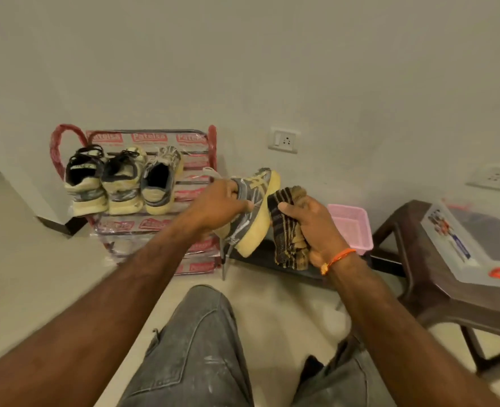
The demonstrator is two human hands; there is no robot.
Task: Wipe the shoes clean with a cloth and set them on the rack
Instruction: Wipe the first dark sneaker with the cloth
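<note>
My left hand [218, 205] grips a grey sneaker with a thick yellow sole [256, 218], held in the air on its side, sole facing right. My right hand [310, 227] clutches a brown-and-black striped cloth [287, 233] pressed against that sole. A red wire shoe rack [210, 148] wrapped in printed plastic stands against the wall at left. On its top shelf sit three sneakers, heels toward me: a black-and-cream one [85, 183], another beside it [124, 183], and a grey one [160, 183].
A pink plastic basket [351, 227] sits by the wall behind my right hand. A dark brown plastic stool [419, 277] at right carries a clear lidded box [472, 242]. Wall sockets [284, 140] are above. My knees in grey jeans fill the foreground.
</note>
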